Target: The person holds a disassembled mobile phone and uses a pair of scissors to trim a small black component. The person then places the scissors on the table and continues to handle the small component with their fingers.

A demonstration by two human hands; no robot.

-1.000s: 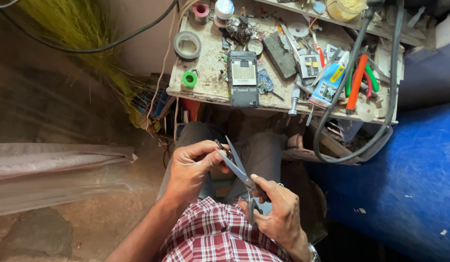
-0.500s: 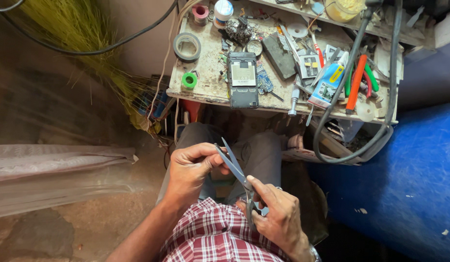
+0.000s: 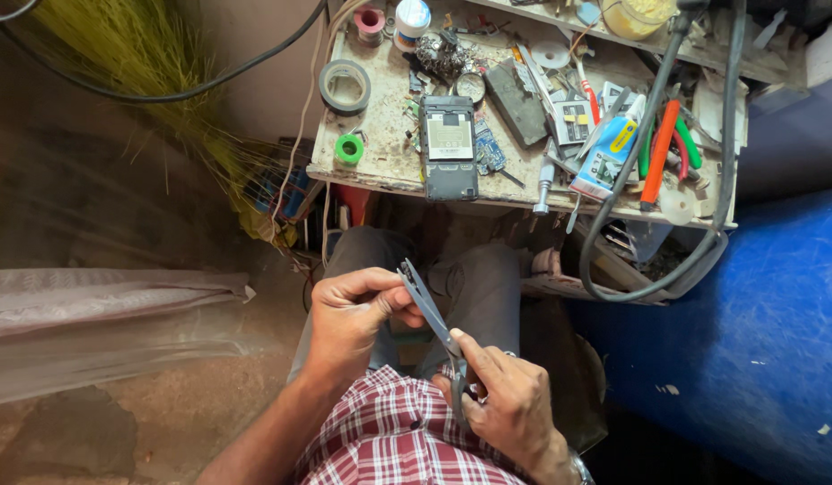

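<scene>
The scissors (image 3: 431, 316) sit over the person's lap, below the worktop (image 3: 380, 166) edge; their long axis runs on a diagonal, blade tips up and to the left, handles down and to the right; the blades look closed or nearly so. The right hand (image 3: 506, 404) is closed around the handles, forefinger laid along the shank; the left hand (image 3: 353, 314) is curled with its fingertips pinched at the blade tips, whether on something small there I cannot tell. On the worktop, well apart from the hands, lie an opened phone (image 3: 449, 148), a grey tape roll (image 3: 345, 86) and a small green roll (image 3: 348, 148). Against half a second ago, the scissors keep the same slant and the same place; both hands hold as before, with barely any shift.
</scene>
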